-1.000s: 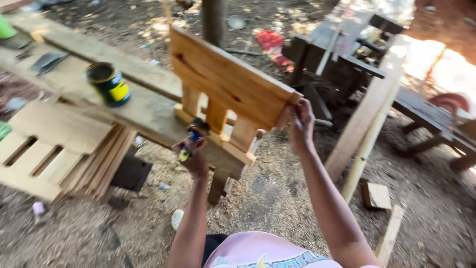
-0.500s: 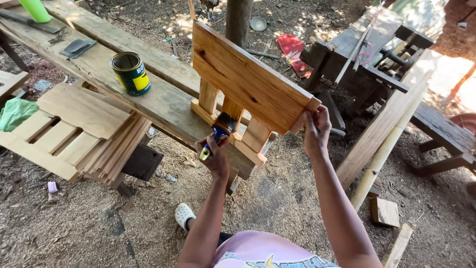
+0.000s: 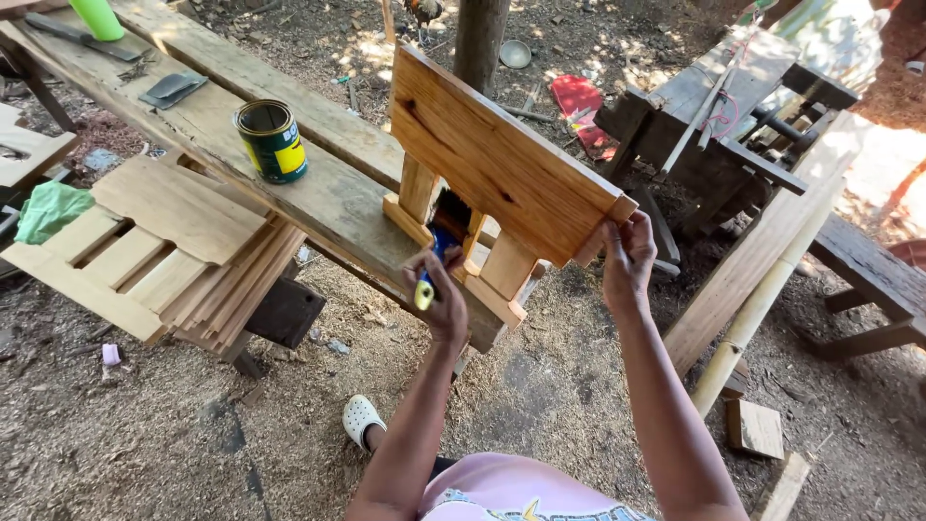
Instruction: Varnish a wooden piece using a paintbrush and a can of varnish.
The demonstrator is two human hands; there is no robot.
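A varnished wooden panel (image 3: 502, 164) with short slats below it stands tilted on the edge of a plank workbench (image 3: 328, 193). My right hand (image 3: 627, 253) grips the panel's lower right corner. My left hand (image 3: 441, 294) holds a paintbrush (image 3: 436, 253) with a blue and yellow handle, its bristles pushed into the gap between two slats. An open green and yellow can (image 3: 272, 141) stands on the bench to the left of the panel.
Stacked pale slatted panels (image 3: 164, 253) lie left of me, with a green cloth (image 3: 50, 209) beside them. A dark wooden bench (image 3: 733, 106) and leaning planks (image 3: 762, 280) stand right. Sawdust covers the ground; my white shoe (image 3: 363, 420) shows below.
The view has shifted, so the bench and panel sit more central. My left hand has moved the brush slightly along the slats. My right hand keeps its hold on the panel's corner.
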